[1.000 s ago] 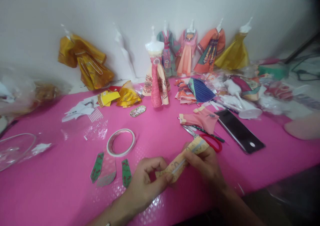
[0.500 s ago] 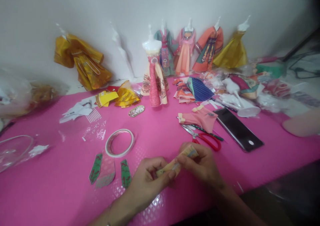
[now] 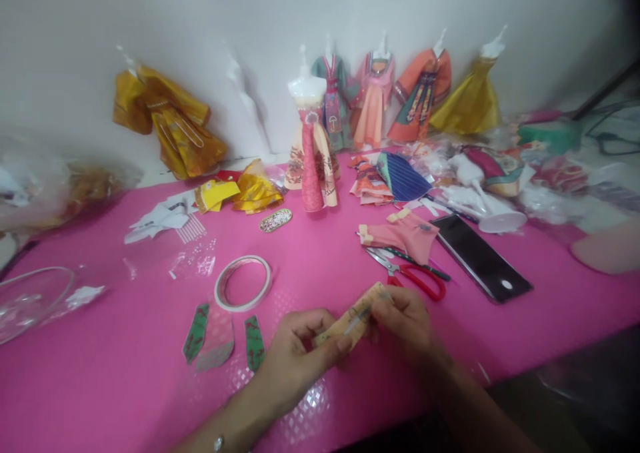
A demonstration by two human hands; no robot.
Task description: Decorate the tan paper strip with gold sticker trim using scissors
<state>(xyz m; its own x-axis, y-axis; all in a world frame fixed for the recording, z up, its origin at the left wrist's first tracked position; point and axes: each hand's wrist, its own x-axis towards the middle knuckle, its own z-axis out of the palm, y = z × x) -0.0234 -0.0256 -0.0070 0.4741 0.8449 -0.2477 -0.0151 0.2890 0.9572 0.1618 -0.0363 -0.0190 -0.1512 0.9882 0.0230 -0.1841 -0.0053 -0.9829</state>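
Note:
Between my two hands is a small cream-yellow strip of patterned fabric (image 3: 356, 319), with darker marks and a pale streak along it. My left hand (image 3: 306, 347) pinches its near left end between thumb and fingers. At the far right end my right hand (image 3: 404, 321) grips it, fingers curled and partly hidden. Left of my left hand lie green pieces with red figures (image 3: 254, 343) and a pale pink piece (image 3: 218, 339). Just beyond is a roll of double-sided tape (image 3: 243, 283). Red-handled scissors (image 3: 423, 282) lie past my right hand, partly under a pink fabric piece (image 3: 406, 234).
A black phone (image 3: 483, 258) lies to the right. A doll form in a red and cream dress (image 3: 313, 153) stands at the back centre, with several dressed forms along the wall. Yellow fabric (image 3: 257, 189), white paper scraps (image 3: 160, 221) and plastic-wrapped bundles (image 3: 543, 199) lie around the pink table (image 3: 115, 346).
The fabric strip has turned to show more of its patterned face. My right hand has shifted slightly right along its end, while my left hand keeps its pinch. The view has shifted slightly.

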